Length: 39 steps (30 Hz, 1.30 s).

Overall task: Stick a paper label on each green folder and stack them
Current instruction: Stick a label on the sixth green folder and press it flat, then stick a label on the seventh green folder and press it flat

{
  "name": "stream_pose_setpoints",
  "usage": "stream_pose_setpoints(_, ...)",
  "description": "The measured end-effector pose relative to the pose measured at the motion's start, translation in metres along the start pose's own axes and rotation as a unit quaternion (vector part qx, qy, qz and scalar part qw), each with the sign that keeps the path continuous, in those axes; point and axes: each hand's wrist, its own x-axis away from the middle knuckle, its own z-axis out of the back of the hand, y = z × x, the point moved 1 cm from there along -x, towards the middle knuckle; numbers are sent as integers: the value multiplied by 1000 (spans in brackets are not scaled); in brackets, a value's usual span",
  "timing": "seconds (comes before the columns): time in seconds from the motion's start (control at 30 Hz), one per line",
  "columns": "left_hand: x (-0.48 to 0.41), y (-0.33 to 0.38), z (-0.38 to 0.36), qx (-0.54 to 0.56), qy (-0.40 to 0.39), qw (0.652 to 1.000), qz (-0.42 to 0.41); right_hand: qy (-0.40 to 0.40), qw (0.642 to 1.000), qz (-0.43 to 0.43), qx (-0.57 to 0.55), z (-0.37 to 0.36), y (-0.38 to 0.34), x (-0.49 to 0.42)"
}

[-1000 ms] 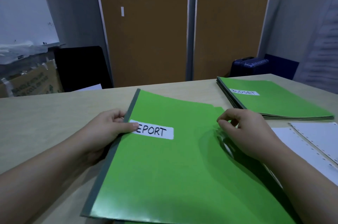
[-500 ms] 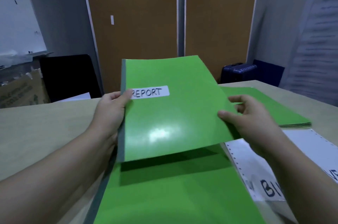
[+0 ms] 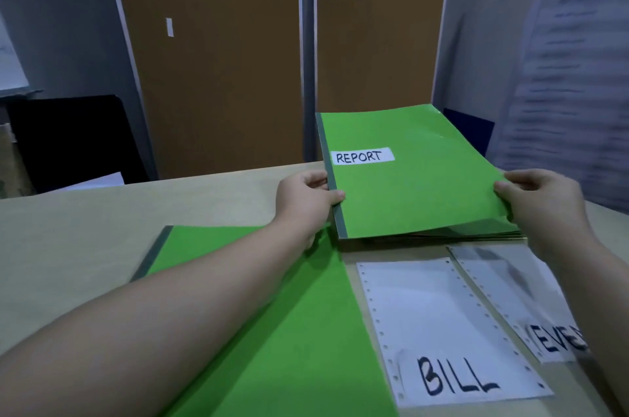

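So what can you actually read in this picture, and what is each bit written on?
"REPORT": white label on the held green folder.
"BILL": label sheet on the table.
"EVE", cut off by the right arm: second sheet.
Wall papers, far right: too blurred to read.

Glossy green card, matt paper, pale wood-look bench.
The green card folder held up (image 3: 418, 178) has a smooth, slightly glossy cover with a faint sheen, a dull grey spine strip and a matt white paper label reading REPORT (image 3: 362, 156). The flat green folder (image 3: 289, 331) looks smooth too. The white perforated paper sheet marked BILL (image 3: 435, 324) is matt. The light wood-grain bench (image 3: 85, 232) is smooth. The brown cork-like boards (image 3: 218, 59) look rough, edged in silvery metal.
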Motion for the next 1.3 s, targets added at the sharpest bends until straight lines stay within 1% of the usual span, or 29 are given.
stream_pose_setpoints(0.07,-8,-6,-11,-21,7,1000,-12,-41,995,-51,-80,3,6,-6)
stream_pose_setpoints(0.13,-11,-10,-22,-34,-5,999,-23,-49,991,-67,-101,5,14,-10)
stream_pose_setpoints(0.17,-10,-11,-25,-36,-19,999,-30,-41,994,-58,-79,5,16,-11)
stream_pose_setpoints(0.23,-8,-14,-28,-54,-68,996,-37,-9,999,-9,35,7,20,-14)
stream_pose_setpoints(0.3,-7,-17,-29,-84,-120,989,-36,13,987,34,155,9,19,-16)
stream_pose_setpoints(0.4,-11,-24,-27,-126,-185,975,-12,-9,969,58,241,6,24,-20)
stream_pose_setpoints(0.5,-8,-23,-27,-165,-219,962,1,-46,951,52,301,4,34,-22)
stream_pose_setpoints(0.57,-10,-26,-28,-177,-220,959,-7,-69,943,44,324,4,37,-22)
stream_pose_setpoints(0.67,-9,-28,-30,-206,-214,954,-32,-92,940,26,326,7,38,-22)
stream_pose_setpoints(0.83,-1,-23,-32,-281,-210,935,-53,-97,934,31,341,8,40,-21)
stream_pose_setpoints(0.97,5,-19,-35,-318,-205,923,-73,-93,935,30,340,8,40,-21)
stream_pose_setpoints(1.1,5,-19,-37,-337,-194,919,-67,-92,938,18,333,10,39,-19)
stream_pose_setpoints(1.2,7,-19,-36,-329,-191,923,-59,-81,939,25,332,12,34,-13)
stream_pose_setpoints(1.23,11,-17,-37,-338,-177,921,-75,-70,941,39,329,14,28,-10)
stream_pose_setpoints(1.3,25,-8,-43,-384,-135,900,-159,-46,947,81,307,20,15,1)
